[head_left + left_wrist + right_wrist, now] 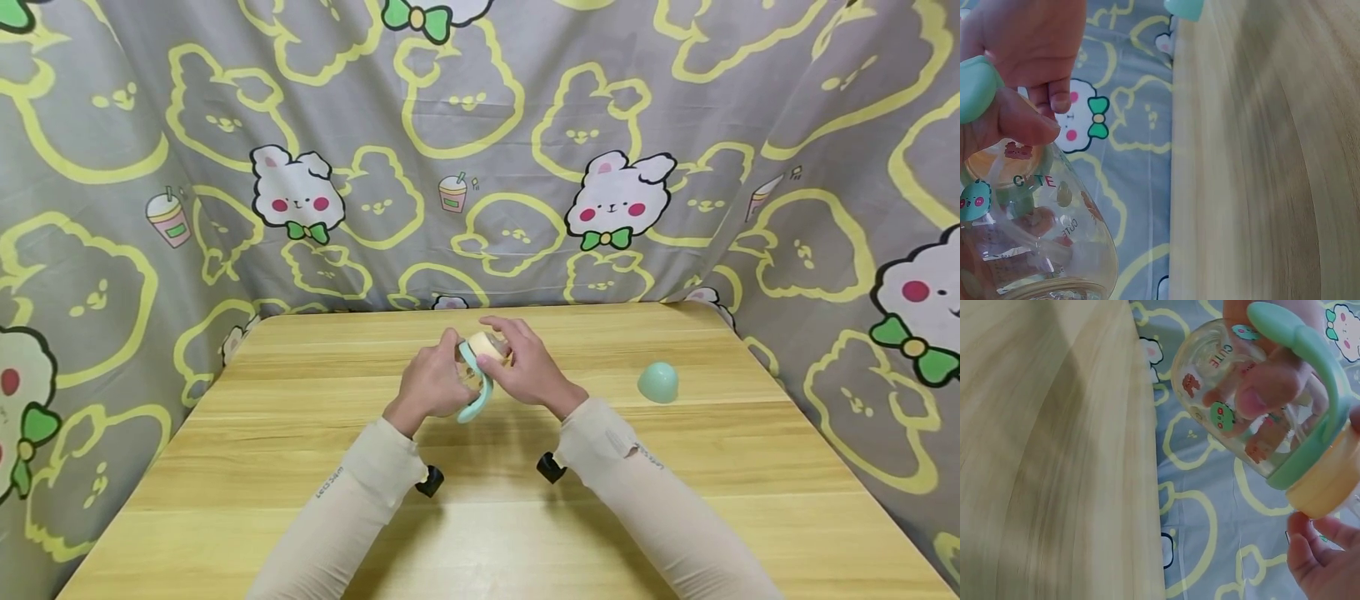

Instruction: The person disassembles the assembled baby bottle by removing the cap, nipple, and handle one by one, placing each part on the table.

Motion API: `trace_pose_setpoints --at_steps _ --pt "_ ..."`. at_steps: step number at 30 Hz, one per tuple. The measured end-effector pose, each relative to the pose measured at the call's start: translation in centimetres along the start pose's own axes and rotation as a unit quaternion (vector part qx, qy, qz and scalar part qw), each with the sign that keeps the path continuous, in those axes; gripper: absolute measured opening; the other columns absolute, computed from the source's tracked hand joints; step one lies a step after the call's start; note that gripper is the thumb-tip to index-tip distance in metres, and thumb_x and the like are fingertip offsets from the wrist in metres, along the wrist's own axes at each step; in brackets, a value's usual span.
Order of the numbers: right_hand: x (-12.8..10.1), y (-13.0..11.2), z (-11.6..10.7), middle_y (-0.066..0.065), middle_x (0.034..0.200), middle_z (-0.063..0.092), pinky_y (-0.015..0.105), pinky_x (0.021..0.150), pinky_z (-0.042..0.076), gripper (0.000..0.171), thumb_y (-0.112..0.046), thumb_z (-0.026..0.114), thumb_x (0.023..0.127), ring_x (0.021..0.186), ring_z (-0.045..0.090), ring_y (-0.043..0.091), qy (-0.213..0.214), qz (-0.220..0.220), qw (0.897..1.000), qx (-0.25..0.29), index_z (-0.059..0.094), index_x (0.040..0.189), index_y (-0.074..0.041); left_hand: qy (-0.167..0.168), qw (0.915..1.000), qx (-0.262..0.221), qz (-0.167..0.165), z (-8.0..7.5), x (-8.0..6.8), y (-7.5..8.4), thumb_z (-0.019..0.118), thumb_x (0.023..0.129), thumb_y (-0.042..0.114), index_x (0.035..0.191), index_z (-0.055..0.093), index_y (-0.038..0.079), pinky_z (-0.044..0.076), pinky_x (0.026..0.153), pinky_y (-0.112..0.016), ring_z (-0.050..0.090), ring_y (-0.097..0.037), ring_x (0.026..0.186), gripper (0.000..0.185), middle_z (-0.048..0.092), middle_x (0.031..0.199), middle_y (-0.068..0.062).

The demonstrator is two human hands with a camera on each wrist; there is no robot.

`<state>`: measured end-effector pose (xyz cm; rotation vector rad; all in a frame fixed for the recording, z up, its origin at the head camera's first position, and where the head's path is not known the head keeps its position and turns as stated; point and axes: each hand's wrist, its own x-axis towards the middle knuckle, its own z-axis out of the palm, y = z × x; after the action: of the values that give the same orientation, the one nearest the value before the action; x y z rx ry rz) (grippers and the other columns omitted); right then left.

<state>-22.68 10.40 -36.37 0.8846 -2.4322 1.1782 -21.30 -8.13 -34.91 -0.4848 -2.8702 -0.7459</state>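
Observation:
A clear baby bottle [1204, 369] with small printed pictures and the word CUTE is held above the table, tilted, between both hands. Its mint-green handle [1329, 369] curves out beside the body, and a straw shows inside. My left hand [437, 377] grips the bottle body, thumb across the clear wall in the left wrist view. Around the cream-yellow collar [486, 347] at the bottle's top, the right hand [534, 367] curls its thumb and fingers. A mint-green domed cap [658, 382] stands on the table to the right of the hands.
A wood-grain table [480, 533] spreads under both arms. Grey curtains [360, 108] with rabbit and bear prints hang behind it and along both sides. Black wrist-camera mounts [551, 467] jut inward from the cream sleeves.

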Motion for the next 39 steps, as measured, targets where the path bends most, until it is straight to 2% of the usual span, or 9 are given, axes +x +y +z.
trace_pose_setpoints --at_steps 5,12,18,22,26,32,35,39 --pt "0.01 0.1 -0.33 0.023 0.131 0.044 0.038 0.069 0.048 0.057 -0.026 0.06 0.092 0.089 0.052 0.025 -0.016 -0.011 1.0 0.022 0.042 0.143 -0.01 0.003 1.0 -0.002 -0.001 0.01 0.0 -0.04 0.081 0.068 0.027 0.104 0.047 0.012 0.043 0.053 -0.032 0.055 -0.019 0.062 0.052 0.061 0.087 -0.004" --pt "0.29 -0.01 -0.3 0.016 0.125 0.048 0.035 0.069 0.047 0.051 -0.031 0.06 0.095 0.076 0.051 0.018 -0.011 0.002 1.0 0.0 0.048 0.14 -0.011 0.003 1.0 -0.004 0.003 0.01 0.13 -0.02 0.08 0.068 0.028 0.103 0.047 0.012 0.043 0.053 -0.032 0.055 -0.019 0.063 0.05 0.063 0.092 -0.007" --pt "0.27 -0.12 -0.38 0.016 0.128 0.046 0.038 0.075 0.05 0.05 -0.023 0.06 0.092 0.089 0.052 0.024 -0.014 0.0 0.999 0.042 0.049 0.139 -0.01 0.011 0.9999 -0.001 0.001 -0.02 0.13 -0.04 0.081 0.068 0.03 0.105 0.048 0.013 0.043 0.053 -0.032 0.056 -0.019 0.064 0.052 0.061 0.084 -0.003" --pt "0.33 -0.25 -0.34 0.016 0.132 0.043 0.04 0.078 0.049 0.047 -0.023 0.059 0.092 0.099 0.05 0.027 -0.014 -0.002 0.998 0.056 0.053 0.136 -0.011 0.014 0.9999 -0.002 0.003 -0.01 0.14 -0.06 0.081 0.067 0.03 0.104 0.048 0.013 0.043 0.053 -0.032 0.056 -0.019 0.064 0.052 0.061 0.085 -0.003" --pt "0.44 -0.36 -0.07 0.018 0.134 0.041 0.045 0.08 0.048 0.038 -0.026 0.058 0.094 0.108 0.049 0.031 0.004 0.007 0.998 0.054 0.059 0.128 -0.01 0.009 0.9999 -0.006 0.002 0.0 0.19 0.08 0.081 0.068 0.028 0.103 0.048 0.013 0.044 0.053 -0.032 0.057 -0.019 0.065 0.05 0.063 0.09 -0.005" --pt "0.73 -0.43 0.39 0.018 0.131 0.044 0.054 0.091 0.042 0.021 -0.024 0.062 0.094 0.121 0.043 0.032 0.04 0.021 0.998 0.042 0.06 0.109 -0.009 -0.002 1.0 -0.006 -0.003 0.21 0.17 0.49 0.081 0.067 0.024 0.104 0.048 0.013 0.044 0.054 -0.033 0.056 -0.019 0.065 0.051 0.062 0.093 -0.006" --pt "0.86 -0.58 0.5 0.016 0.125 0.046 0.051 0.091 0.042 0.015 -0.02 0.064 0.093 0.117 0.045 0.031 0.057 0.024 0.997 0.047 0.057 0.1 -0.009 -0.003 1.0 -0.005 0.001 0.39 0.19 0.62 0.081 0.065 0.023 0.104 0.048 0.014 0.044 0.055 -0.032 0.056 -0.019 0.066 0.052 0.061 0.091 -0.004" --pt "0.91 -0.81 0.42 0.016 0.119 0.047 0.048 0.089 0.044 0.017 -0.018 0.066 0.091 0.11 0.048 0.031 0.075 0.027 0.995 0.055 0.053 0.094 -0.008 -0.002 0.9999 -0.007 0.007 0.55 0.24 0.77 0.081 0.064 0.024 0.106 0.049 0.013 0.044 0.055 -0.032 0.056 -0.018 0.067 0.054 0.062 0.092 -0.004"
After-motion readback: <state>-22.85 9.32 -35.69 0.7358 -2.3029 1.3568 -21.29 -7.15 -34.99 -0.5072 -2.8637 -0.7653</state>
